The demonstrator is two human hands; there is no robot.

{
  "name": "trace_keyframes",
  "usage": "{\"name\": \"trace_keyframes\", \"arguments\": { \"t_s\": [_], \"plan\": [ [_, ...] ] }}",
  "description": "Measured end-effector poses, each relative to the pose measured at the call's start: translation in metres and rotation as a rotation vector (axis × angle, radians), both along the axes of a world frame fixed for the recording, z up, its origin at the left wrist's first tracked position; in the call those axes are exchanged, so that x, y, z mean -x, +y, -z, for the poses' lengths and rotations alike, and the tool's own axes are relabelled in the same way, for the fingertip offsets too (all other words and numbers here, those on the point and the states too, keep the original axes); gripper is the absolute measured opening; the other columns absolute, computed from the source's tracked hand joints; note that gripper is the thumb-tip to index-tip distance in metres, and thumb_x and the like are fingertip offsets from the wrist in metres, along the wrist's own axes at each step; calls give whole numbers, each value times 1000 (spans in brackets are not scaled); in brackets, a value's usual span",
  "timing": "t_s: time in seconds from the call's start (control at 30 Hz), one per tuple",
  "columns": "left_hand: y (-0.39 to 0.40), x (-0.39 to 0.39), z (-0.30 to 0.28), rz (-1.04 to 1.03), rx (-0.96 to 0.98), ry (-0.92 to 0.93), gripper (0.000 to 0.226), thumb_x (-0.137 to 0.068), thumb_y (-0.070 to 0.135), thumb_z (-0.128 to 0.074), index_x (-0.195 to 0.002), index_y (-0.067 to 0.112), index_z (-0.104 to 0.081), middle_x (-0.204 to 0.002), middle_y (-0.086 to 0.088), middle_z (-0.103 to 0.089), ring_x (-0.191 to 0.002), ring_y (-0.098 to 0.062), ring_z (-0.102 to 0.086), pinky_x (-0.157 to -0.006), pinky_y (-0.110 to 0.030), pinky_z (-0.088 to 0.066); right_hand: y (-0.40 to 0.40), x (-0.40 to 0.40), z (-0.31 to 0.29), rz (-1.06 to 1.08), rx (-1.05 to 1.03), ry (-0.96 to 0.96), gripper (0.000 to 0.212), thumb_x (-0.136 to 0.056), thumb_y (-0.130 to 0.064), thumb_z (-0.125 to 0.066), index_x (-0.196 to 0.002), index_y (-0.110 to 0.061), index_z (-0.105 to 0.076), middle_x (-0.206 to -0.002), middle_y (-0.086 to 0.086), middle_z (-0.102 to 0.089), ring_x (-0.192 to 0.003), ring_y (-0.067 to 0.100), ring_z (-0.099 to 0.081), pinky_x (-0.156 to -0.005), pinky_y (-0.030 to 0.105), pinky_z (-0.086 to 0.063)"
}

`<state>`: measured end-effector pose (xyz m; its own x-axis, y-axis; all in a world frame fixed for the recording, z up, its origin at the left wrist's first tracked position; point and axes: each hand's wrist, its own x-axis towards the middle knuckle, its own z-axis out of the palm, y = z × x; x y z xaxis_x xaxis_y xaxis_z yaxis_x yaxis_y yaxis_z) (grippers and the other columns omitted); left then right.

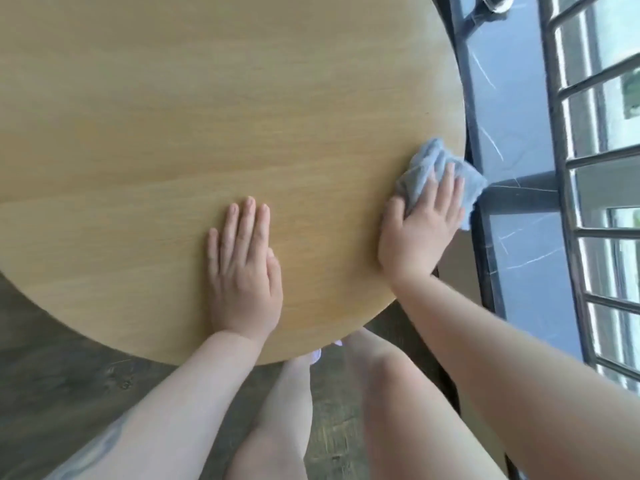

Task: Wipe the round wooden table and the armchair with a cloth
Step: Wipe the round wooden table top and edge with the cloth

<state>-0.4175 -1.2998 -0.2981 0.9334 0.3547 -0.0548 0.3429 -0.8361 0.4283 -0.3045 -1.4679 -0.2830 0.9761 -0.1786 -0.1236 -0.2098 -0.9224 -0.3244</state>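
Your bare knees (381, 382) stand just below the round worktop (173, 116). Your left hand (242, 268) lies flat, fingers straight, near its closest edge. Your right hand (419, 223) presses the blue cloth (429, 164) with straight fingers at its right rim.

Table (173, 133) pale wood, smooth matt; cloth (429, 164) soft blue fabric.

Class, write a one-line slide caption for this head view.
Right hand presses a blue cloth at the round table edge; left hand rests flat.
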Motion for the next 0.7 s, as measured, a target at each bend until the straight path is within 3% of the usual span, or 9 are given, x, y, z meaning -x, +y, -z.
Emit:
{"name": "trace_keyframes", "arguments": {
  "t_s": [0.13,0.17,0.2,0.3,0.33,0.5,0.53,0.63,0.7],
  "plan": [
    [-2,5,3,2,8,-85,51,-94,15,-35,-144,9,-41,-153,-6,-35,-145,-22,-25,-119,-43,-15,6,56,3,-1265,7,12,69,-81,-38,-57,-145,-21,-38,-155,3,-29,-145,23,-21,-115,45,-20],
    [-2,6,3,-3,20,-116,50,-93,12,-34,-142,8,-44,-152,-7,-37,-144,-22,-27,-118,-43,-17,-8,33,2,-1383,68,-27,68,-82,-38,-57,-145,-22,-39,-155,2,-31,-144,21,-24,-115,44,-22],
    [-3,6,3,-16,23,-142,50,-93,8,-33,-141,8,-46,-151,-8,-39,-143,-23,-28,-118,-44,-18,-21,15,4,-1249,92,-45,66,-82,-37,-56,-144,-21,-40,-154,2,-33,-144,21,-26,-115,45,-23],
    [-4,5,6,-59,0,-169,47,-94,7,-34,-140,8,-48,-150,-8,-41,-142,-25,-31,-118,-44,-20,-24,27,5,-213,9,-78,64,-82,-33,-50,-143,-15,-41,-155,4,-31,-144,22,-22,-116,48,-18],
    [-5,6,5,-67,-12,-168,47,-95,7,-35,-139,9,-49,-149,-9,-41,-141,-25,-32,-117,-44,-21,-7,56,4,-126,17,-73,66,-82,-33,-49,-144,-14,-38,-155,6,-29,-144,24,-20,-116,49,-17],
    [8,22,2,-214,-13,-97,51,-91,11,-37,-140,14,-48,-151,-7,-38,-142,-27,-29,-117,-44,-17,-3,81,7,-1356,-3,-87,64,-84,-40,-59,-141,-14,-45,-152,5,-35,-142,22,-29,-113,41,-28],
    [10,29,1,-226,-18,-63,50,-92,14,-39,-142,16,-45,-154,-6,-34,-144,-26,-25,-117,-41,-13,-17,64,9,-1276,33,-95,62,-85,-39,-57,-141,-16,-45,-152,4,-37,-142,22,-30,-113,43,-27],
    [13,51,2,-268,-49,-18,50,-95,21,-40,-145,18,-41,-156,-3,-29,-146,-23,-19,-118,-39,-7,-21,77,4,-409,32,-52,62,-83,-31,-52,-141,-12,-40,-154,7,-32,-144,24,-22,-117,46,-17],
    [10,59,2,-333,-61,-2,50,-96,22,-37,-146,19,-40,-156,-3,-30,-146,-22,-20,-118,-38,-8,22,129,-1,-479,14,-2,68,-80,-33,-49,-144,-14,-32,-156,9,-26,-145,26,-16,-118,45,-10]
  ]
}}
